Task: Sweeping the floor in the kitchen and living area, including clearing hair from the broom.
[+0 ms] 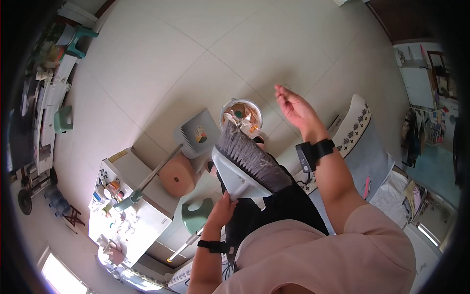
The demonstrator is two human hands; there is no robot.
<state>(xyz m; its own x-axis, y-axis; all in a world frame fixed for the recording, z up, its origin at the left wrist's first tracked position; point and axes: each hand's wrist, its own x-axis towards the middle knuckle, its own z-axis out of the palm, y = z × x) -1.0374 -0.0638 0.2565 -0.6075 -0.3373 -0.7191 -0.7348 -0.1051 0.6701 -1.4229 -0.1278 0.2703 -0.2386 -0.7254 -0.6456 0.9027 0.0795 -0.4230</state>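
While the left hand [223, 210] grips the broom [252, 159], the right hand [296, 110] hovers half-curled.

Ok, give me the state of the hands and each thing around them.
Left hand: closed on the broom.
Right hand: raised, fingers bunched; whether it pinches anything is unclear.
Broom: held up, head tilted.
Bin: uncovered, rubbish inside.
Dustpan: unheld.
Peach stool: upright, unoccupied.
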